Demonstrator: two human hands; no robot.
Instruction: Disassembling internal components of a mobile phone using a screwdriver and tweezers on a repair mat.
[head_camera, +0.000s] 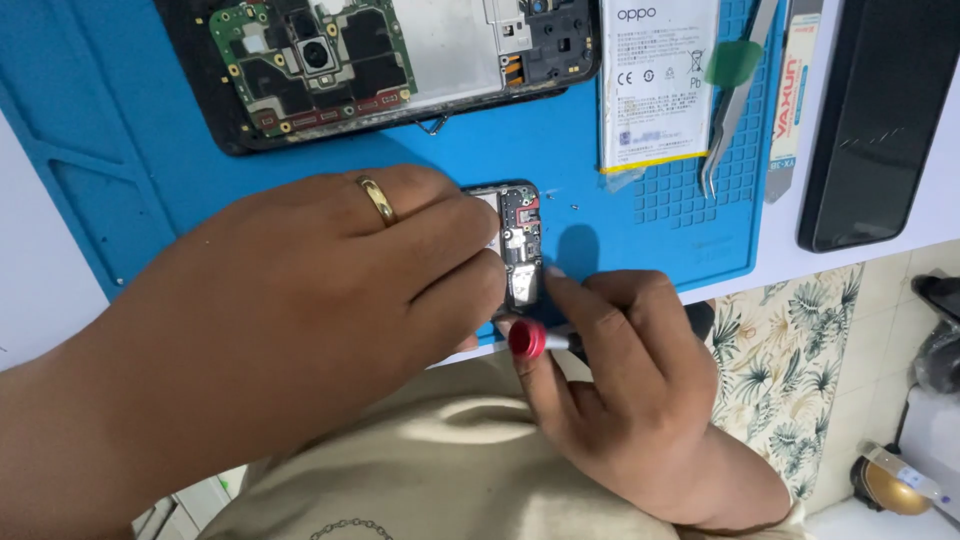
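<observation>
My left hand (330, 290), with a gold ring on one finger, presses down on a small dark phone part (520, 235) with a little circuit board, at the near edge of the blue work mat (130, 150). My right hand (620, 370) grips a small screwdriver with a red cap (528, 340), its tip hidden at the part. Farther back on the mat lies an opened phone (400, 60) with its green board and camera bared.
A white phone battery (655, 85) lies right of the opened phone, next to metal tweezers (735, 110), a green pick (735, 62) and a flat metal pry tool (790, 100). A black panel (875, 120) rests at the table's right edge. Tiny screws (575, 206) lie on the mat.
</observation>
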